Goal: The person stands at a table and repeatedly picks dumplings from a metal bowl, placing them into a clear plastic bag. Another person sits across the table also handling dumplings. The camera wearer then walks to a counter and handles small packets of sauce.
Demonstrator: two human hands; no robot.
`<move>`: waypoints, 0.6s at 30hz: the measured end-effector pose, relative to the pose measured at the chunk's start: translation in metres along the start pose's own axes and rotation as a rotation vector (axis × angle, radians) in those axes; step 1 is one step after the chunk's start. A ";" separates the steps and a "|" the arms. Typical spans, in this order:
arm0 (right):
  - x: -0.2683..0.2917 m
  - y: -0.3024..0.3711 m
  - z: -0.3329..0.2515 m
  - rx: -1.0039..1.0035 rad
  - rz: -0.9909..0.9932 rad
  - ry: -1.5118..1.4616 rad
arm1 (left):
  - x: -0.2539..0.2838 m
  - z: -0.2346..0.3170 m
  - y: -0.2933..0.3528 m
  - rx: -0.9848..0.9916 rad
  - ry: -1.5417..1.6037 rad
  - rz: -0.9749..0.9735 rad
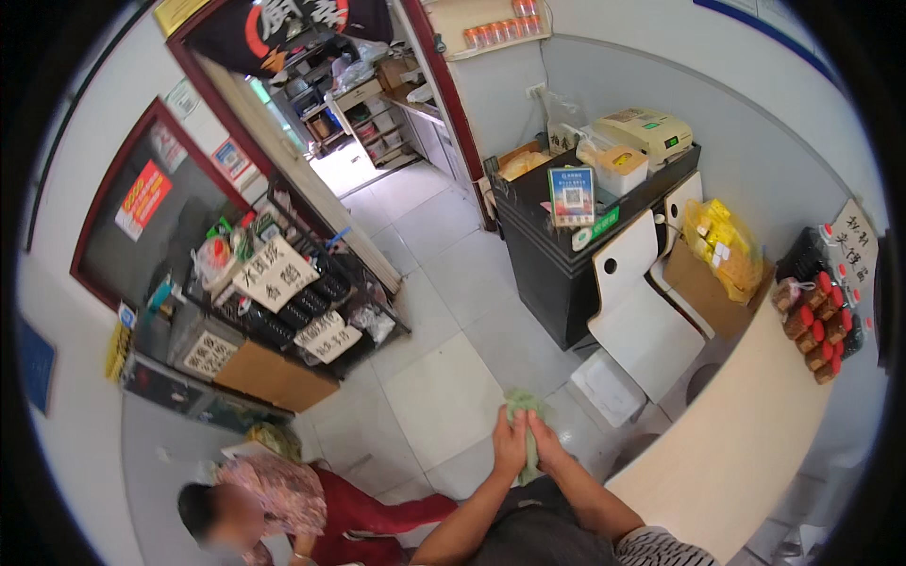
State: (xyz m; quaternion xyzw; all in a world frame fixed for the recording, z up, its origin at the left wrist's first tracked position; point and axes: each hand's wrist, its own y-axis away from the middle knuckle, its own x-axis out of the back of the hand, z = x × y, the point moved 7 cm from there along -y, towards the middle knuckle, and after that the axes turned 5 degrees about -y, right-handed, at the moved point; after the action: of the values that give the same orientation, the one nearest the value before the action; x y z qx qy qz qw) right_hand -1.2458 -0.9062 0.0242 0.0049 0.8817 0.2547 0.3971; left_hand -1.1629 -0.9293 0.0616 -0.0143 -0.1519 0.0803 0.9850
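Between my two hands is a bunched light-green cloth [524, 404], held out in front of my body above the tiled floor. My left hand [510, 436] closes on its left side, and my right hand [544, 440] presses against it from the right. Folds of the cloth stick out past the fingertips, and a strip hangs down between the wrists. The finger ends are partly hidden in the fabric.
To my right runs a pale wooden table [727, 443] with red-lidded jars [819, 325]. Ahead stand a white chair [630, 321] and a dark counter [538, 255]. A loaded rack [311, 302] is at left by a doorway. A person in red trousers [377, 514] sits at lower left.
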 end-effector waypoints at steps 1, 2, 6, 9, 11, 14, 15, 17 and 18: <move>-0.026 -0.026 -0.004 0.032 -0.141 0.000 | 0.011 0.006 -0.034 0.006 0.003 0.010; -0.048 -0.050 -0.019 0.063 -0.277 0.025 | 0.021 0.010 -0.071 0.019 0.026 0.028; -0.112 -0.137 -0.079 0.042 -0.372 0.109 | 0.056 0.031 -0.204 0.108 0.144 0.204; -0.155 -0.176 -0.162 0.203 -0.521 -0.132 | 0.064 0.061 -0.281 0.015 0.262 0.282; -0.168 -0.241 -0.167 0.215 -0.215 -0.038 | 0.041 0.069 -0.331 -0.058 0.288 0.070; -0.166 -0.331 -0.186 0.119 0.104 0.137 | -0.010 0.055 -0.404 -0.101 -0.101 -0.080; -0.164 -0.362 -0.199 0.070 0.181 0.200 | -0.019 0.059 -0.436 -0.050 -0.015 -0.109; -0.165 -0.404 -0.236 0.152 0.385 0.104 | -0.038 0.062 -0.490 -0.179 -0.228 -0.324; -0.163 -0.422 -0.252 0.199 0.480 0.065 | -0.048 0.065 -0.516 -0.258 -0.325 -0.421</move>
State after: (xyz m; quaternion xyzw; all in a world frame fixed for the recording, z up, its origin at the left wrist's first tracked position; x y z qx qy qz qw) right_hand -1.2298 -1.4198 0.0866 0.2447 0.8883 0.2534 0.2946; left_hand -1.1484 -1.4463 0.1364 -0.0947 -0.3162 -0.1448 0.9328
